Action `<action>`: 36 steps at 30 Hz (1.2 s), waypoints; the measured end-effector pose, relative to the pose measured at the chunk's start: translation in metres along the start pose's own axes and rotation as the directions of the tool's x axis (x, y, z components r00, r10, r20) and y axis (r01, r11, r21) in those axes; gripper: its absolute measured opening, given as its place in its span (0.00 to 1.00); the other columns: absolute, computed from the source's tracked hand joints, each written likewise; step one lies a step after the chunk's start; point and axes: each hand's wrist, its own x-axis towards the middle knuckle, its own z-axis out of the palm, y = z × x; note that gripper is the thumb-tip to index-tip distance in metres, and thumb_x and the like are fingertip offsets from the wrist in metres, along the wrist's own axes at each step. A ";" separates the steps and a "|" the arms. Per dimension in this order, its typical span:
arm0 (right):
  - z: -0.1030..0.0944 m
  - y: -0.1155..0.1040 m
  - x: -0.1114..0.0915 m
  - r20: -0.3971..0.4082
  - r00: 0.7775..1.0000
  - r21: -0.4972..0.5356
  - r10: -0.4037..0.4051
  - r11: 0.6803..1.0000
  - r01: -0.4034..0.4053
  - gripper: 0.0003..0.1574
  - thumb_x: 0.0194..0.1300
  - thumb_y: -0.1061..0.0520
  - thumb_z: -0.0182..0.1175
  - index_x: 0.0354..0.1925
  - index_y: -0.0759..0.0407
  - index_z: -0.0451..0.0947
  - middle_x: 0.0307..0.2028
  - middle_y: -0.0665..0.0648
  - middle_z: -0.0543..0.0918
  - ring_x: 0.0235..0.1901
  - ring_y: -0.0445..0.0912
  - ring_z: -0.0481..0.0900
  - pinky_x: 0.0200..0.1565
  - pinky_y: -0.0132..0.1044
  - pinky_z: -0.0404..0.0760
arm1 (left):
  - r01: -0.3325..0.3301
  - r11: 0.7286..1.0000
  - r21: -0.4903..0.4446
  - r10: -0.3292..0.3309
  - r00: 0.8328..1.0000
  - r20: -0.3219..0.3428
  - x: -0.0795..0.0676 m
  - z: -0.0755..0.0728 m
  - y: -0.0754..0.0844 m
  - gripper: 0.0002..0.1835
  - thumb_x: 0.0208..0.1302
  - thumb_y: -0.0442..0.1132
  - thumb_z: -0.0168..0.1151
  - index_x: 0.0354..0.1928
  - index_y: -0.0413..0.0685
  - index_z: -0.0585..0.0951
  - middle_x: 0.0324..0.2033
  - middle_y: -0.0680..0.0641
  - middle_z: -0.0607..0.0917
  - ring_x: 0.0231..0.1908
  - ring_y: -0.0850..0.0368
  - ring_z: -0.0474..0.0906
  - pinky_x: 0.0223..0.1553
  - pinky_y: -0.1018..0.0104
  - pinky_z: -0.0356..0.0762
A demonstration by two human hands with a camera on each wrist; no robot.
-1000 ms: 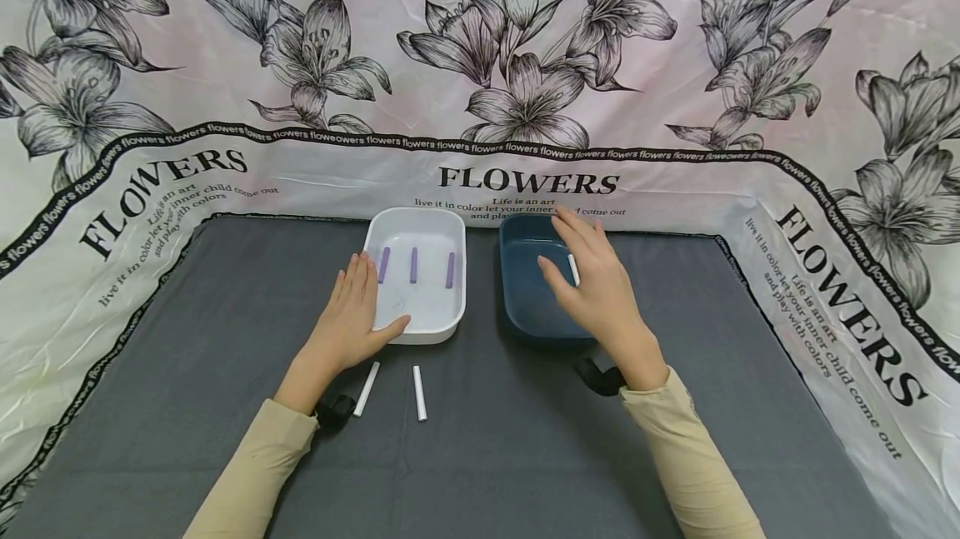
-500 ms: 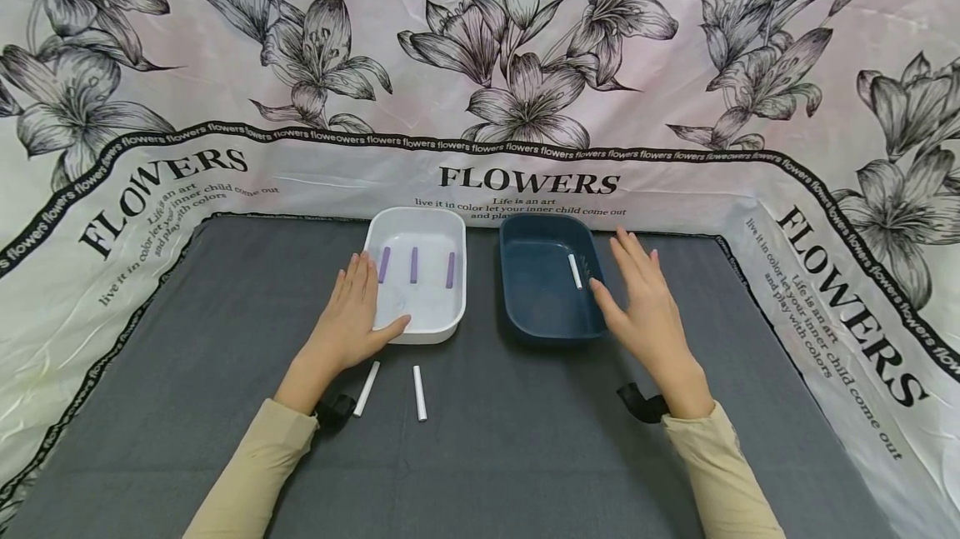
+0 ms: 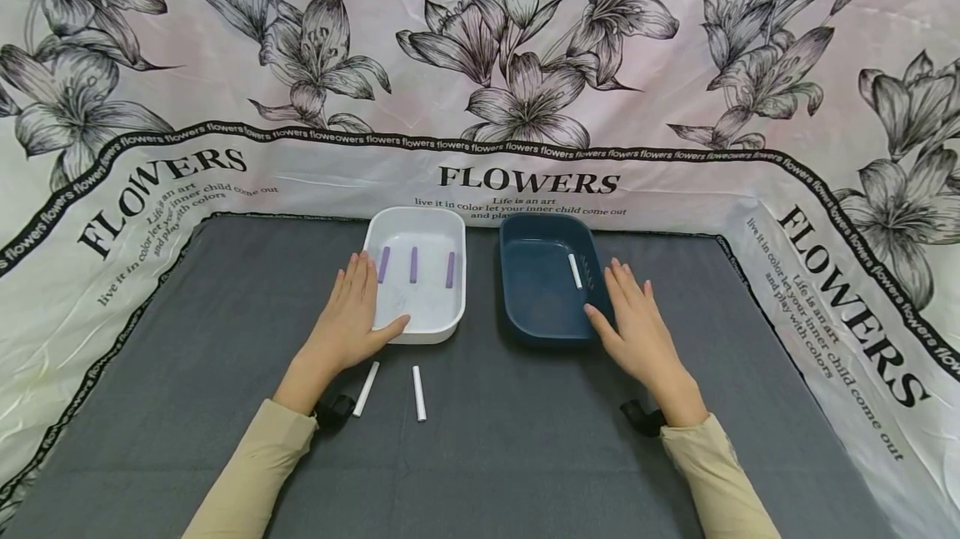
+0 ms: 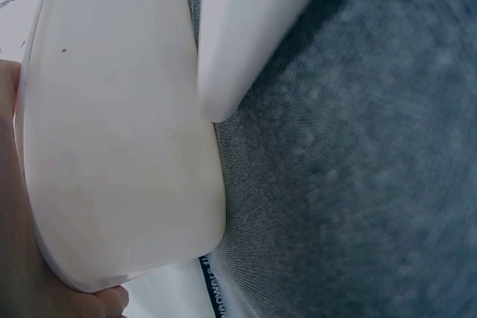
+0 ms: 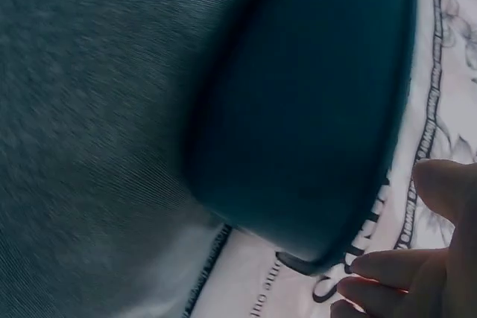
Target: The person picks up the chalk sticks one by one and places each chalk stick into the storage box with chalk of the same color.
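My left hand (image 3: 347,318) rests along the left side of the white plastic tub (image 3: 408,331), fingers straight and thumb over its near left corner. Three purple chalk sticks (image 3: 414,266) lie in that tub. A dark blue tub (image 3: 543,314) stands to its right, with a white chalk stick (image 3: 574,271) inside near the right wall. My right hand (image 3: 647,339) is at the blue tub's right side with nothing in it; its fingers are extended and the thumb overlaps the rim in the head view. In the right wrist view the fingertips (image 5: 373,264) show just off the rim.
Two more white chalk sticks, one left (image 3: 367,389) and one right (image 3: 419,393), lie on the grey cloth (image 3: 495,456) in front of the white tub. Behind the tubs, the flower-printed border (image 3: 525,118) of the cloth rises. Black straps circle both wrists.
My right hand has moved right from over the blue tub, uncovering the white chalk stick, then slightly down and back toward its right side. My left hand has stayed still.
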 end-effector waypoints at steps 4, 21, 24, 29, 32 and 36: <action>0.008 0.001 0.000 0.071 0.997 -0.024 0.024 0.999 -0.023 0.46 0.76 0.43 0.49 0.74 0.74 0.49 0.76 0.69 0.47 0.76 0.62 0.43 0.73 0.59 0.38 | 0.000 1.000 0.001 0.000 1.000 0.003 0.000 0.000 -0.001 0.59 0.65 0.69 0.52 0.75 0.27 0.41 0.76 0.32 0.36 0.76 0.41 0.29 0.74 0.45 0.34; 0.017 0.002 -0.001 0.171 0.983 -0.064 0.062 0.997 -0.052 0.42 0.78 0.47 0.41 0.75 0.75 0.44 0.78 0.67 0.39 0.76 0.60 0.37 0.73 0.57 0.37 | -0.003 1.000 0.024 0.003 1.000 0.014 0.000 -0.003 0.001 0.59 0.65 0.70 0.49 0.75 0.28 0.40 0.76 0.33 0.35 0.76 0.41 0.28 0.74 0.45 0.34; 0.017 0.002 0.000 0.181 0.981 -0.066 0.070 0.996 -0.059 0.42 0.79 0.47 0.40 0.75 0.74 0.43 0.78 0.65 0.38 0.77 0.59 0.36 0.73 0.56 0.36 | -0.002 0.999 0.041 0.002 1.000 0.004 -0.001 -0.007 0.003 0.59 0.66 0.71 0.48 0.75 0.29 0.40 0.76 0.33 0.36 0.76 0.41 0.29 0.74 0.45 0.35; 0.019 0.001 0.002 0.175 0.982 -0.055 0.069 0.997 -0.060 0.42 0.78 0.48 0.41 0.75 0.74 0.43 0.78 0.66 0.38 0.77 0.59 0.36 0.73 0.56 0.36 | -0.037 0.999 0.013 0.037 0.999 -0.040 -0.001 -0.013 0.009 0.56 0.67 0.68 0.50 0.76 0.29 0.42 0.77 0.34 0.38 0.76 0.42 0.29 0.74 0.47 0.34; 0.019 0.002 0.001 0.177 0.982 -0.046 0.073 0.997 -0.066 0.42 0.78 0.48 0.41 0.75 0.74 0.42 0.78 0.65 0.36 0.77 0.59 0.36 0.73 0.57 0.37 | -0.072 0.997 -0.024 0.071 0.996 -0.050 -0.002 -0.017 0.014 0.54 0.69 0.65 0.50 0.76 0.30 0.42 0.77 0.34 0.39 0.76 0.43 0.30 0.74 0.48 0.34; 0.019 0.003 0.000 0.182 0.980 -0.046 0.075 0.997 -0.068 0.43 0.79 0.46 0.39 0.76 0.73 0.41 0.78 0.63 0.34 0.77 0.59 0.35 0.73 0.57 0.37 | -0.121 0.990 -0.072 0.118 0.992 -0.044 -0.007 -0.022 0.019 0.52 0.70 0.63 0.51 0.76 0.31 0.42 0.77 0.34 0.40 0.77 0.44 0.33 0.74 0.48 0.35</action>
